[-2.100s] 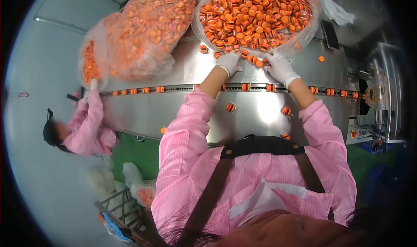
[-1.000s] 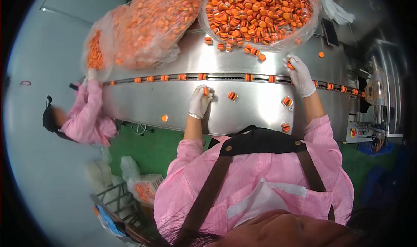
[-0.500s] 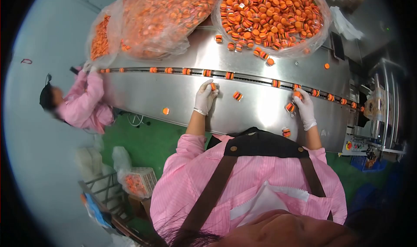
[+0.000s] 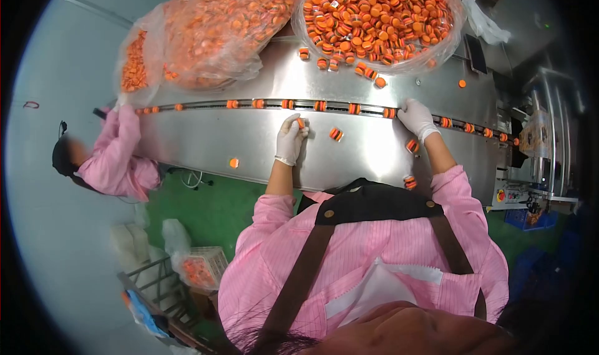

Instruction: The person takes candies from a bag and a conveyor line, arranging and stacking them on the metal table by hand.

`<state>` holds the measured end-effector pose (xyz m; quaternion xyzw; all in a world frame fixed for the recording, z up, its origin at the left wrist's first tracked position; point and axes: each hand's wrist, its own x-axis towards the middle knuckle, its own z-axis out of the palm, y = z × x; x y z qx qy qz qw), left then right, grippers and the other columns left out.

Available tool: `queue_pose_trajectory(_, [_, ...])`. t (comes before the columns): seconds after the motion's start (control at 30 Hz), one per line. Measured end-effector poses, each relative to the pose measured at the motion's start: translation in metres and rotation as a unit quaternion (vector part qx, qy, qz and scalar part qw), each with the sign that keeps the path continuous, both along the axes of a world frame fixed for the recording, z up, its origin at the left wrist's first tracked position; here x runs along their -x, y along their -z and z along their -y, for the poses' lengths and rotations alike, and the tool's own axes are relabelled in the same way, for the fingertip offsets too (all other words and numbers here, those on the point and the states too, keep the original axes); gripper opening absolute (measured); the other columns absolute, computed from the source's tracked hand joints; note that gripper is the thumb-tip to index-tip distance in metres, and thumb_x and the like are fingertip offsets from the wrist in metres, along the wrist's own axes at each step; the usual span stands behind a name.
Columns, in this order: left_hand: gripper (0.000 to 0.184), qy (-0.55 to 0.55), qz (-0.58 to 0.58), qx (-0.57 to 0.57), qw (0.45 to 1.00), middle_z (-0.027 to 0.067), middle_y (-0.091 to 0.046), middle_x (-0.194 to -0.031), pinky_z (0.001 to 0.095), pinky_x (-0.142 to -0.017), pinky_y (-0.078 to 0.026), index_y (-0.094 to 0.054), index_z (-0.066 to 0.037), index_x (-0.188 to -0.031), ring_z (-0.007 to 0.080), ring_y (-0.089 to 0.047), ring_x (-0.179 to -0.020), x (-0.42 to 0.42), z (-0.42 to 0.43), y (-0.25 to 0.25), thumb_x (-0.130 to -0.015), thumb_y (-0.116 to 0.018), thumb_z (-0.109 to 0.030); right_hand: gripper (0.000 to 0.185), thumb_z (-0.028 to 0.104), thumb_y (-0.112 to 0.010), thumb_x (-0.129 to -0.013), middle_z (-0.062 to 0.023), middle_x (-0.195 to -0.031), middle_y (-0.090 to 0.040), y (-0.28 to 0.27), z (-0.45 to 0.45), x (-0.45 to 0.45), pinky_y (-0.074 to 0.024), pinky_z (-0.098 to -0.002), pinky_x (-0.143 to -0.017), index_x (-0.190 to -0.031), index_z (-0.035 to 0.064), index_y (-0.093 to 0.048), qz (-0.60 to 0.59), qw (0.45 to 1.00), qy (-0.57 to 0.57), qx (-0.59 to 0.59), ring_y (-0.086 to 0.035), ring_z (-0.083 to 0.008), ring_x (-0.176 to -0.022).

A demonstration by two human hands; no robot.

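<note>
Raised over the near side of the table, my left hand (image 4: 289, 140) pinches a small orange burger-shaped candy (image 4: 301, 123) between thumb and fingertips. My right hand (image 4: 417, 118) reaches over the conveyor track (image 4: 215, 104), fingers closed at the right edge of a striped candy (image 4: 390, 113) on it; its fingertips are partly hidden. More layered orange candies lie along the track, such as one (image 4: 320, 106) between my hands. On the metal tabletop, a loose candy (image 4: 336, 134) lies right of my left hand, and two others (image 4: 412, 146) sit below my right hand.
An open bag of candies (image 4: 379, 27) stands behind the track, with filled bags (image 4: 215, 36) to its left. A co-worker in pink (image 4: 118, 152) works at the track's left end. A machine (image 4: 543, 133) stands at the right end. A dark flat device (image 4: 475, 54) lies nearby.
My right hand has moved up and left onto the track with its candy, which now sits in a former gap. Track candies have shifted right. My left hand keeps its candy.
</note>
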<state>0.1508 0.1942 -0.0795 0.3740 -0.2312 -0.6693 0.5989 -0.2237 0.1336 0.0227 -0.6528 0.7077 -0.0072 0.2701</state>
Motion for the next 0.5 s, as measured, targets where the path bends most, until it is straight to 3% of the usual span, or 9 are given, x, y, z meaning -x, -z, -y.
queue_pose_trajectory(0.03, [0.024, -0.006, 0.007, 0.0, 1.0, 0.011, -0.062, -0.102, 0.0279, -0.073, -0.05, -0.057, -0.005, -0.121, 0.0179, -0.06, -0.082, 0.001, 0.0, 0.0, -0.099, -0.054, -0.012, 0.026, 0.019, -0.062, -0.083, -0.0233, -0.099, -0.065, 0.002, 0.004, -0.002, -0.0488, -0.0447, -0.085, -0.101, 0.0004, -0.059, -0.003, 1.0, -0.002, 0.001, -0.062, -0.0392, -0.095])
queue_pose_trajectory(0.1, [0.024, -0.014, 0.017, -0.002, 1.0, 0.0107, -0.062, -0.101, 0.028, -0.072, -0.05, -0.057, -0.005, -0.121, 0.0179, -0.06, -0.081, 0.0, -0.003, -0.002, -0.099, -0.054, -0.011, 0.037, 0.021, -0.063, -0.084, -0.0238, -0.115, -0.06, 0.01, 0.013, -0.009, -0.0472, -0.0443, -0.09, -0.114, 0.0005, -0.057, 0.121, 0.977, -0.019, 0.172, -0.06, -0.0387, -0.105])
queue_pose_trajectory(0.13, [0.024, -0.017, 0.021, -0.001, 1.0, 0.0106, -0.062, -0.101, 0.028, -0.072, -0.05, -0.056, -0.004, -0.122, 0.0179, -0.06, -0.082, 0.0, -0.002, -0.003, -0.099, -0.053, -0.011, 0.045, 0.025, -0.064, -0.086, -0.0241, -0.126, -0.054, 0.006, 0.02, -0.017, -0.0455, -0.0437, -0.094, -0.122, 0.0009, -0.054, 0.138, 0.971, -0.031, 0.193, -0.056, -0.0386, -0.112])
queue_pose_trajectory(0.23, [0.024, -0.018, 0.024, 0.002, 1.0, 0.0102, -0.061, -0.1, 0.0278, -0.072, -0.05, -0.055, -0.004, -0.122, 0.0177, -0.059, -0.082, -0.006, -0.002, -0.011, -0.099, -0.053, -0.011, 0.046, 0.028, -0.064, -0.087, -0.0269, -0.125, -0.054, 0.003, 0.05, -0.047, -0.0466, -0.0443, -0.093, -0.121, -0.0021, -0.053, 0.093, 0.978, -0.014, 0.184, -0.057, -0.0407, -0.11])
queue_pose_trajectory(0.33, [0.024, -0.024, 0.025, 0.009, 0.999, 0.0093, -0.06, -0.099, 0.0275, -0.071, -0.049, -0.055, -0.002, -0.122, 0.0165, -0.058, -0.079, -0.004, -0.001, -0.008, -0.099, -0.053, -0.011, 0.039, 0.027, -0.063, -0.087, -0.0293, -0.108, -0.062, 0.035, 0.085, -0.051, -0.0475, -0.0471, -0.09, -0.108, -0.0056, -0.059, 0.055, 0.995, -0.025, 0.08, -0.061, -0.0424, -0.103])
queue_pose_trajectory(0.5, [0.024, -0.036, 0.041, 0.002, 0.999, 0.0084, -0.059, -0.097, 0.0274, -0.07, -0.049, -0.055, -0.002, -0.122, 0.0158, -0.057, -0.078, -0.011, -0.001, -0.015, -0.099, -0.053, -0.01, 0.029, 0.023, -0.067, -0.082, -0.0256, -0.093, -0.064, 0.04, 0.069, -0.06, -0.0481, -0.0465, -0.081, -0.092, -0.0022, -0.057, 0.132, 0.974, -0.043, 0.18, -0.061, -0.0429, -0.09])
